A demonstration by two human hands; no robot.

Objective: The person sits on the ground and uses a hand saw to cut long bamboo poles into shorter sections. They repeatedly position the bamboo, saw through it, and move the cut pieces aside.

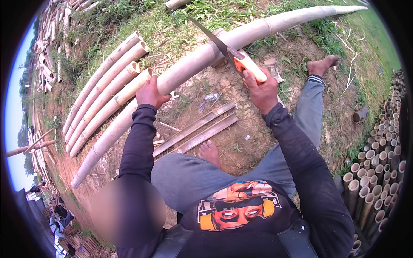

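Note:
A long, pale bamboo pole [189, 64] crosses in front of me from the lower left to the upper right. My left hand [152, 91] is wrapped over the pole, left of the saw. My right hand [261, 88] grips the orange-and-cream handle of a handsaw [214, 38]. Its blade lies across the top of the pole, pointing up and away to the left. Whether the teeth have cut into the bamboo cannot be seen. Beneath the pole, near the saw, a short block [219, 32] shows on both sides.
Several cut bamboo lengths [107, 92] lie side by side at left. Two split bamboo strips [195, 129] rest on the dirt near my bare foot [209, 154]. Upright bamboo tubes [365, 189] crowd the right edge. More poles [53, 41] are heaped far left. My other leg [310, 109] stretches out right.

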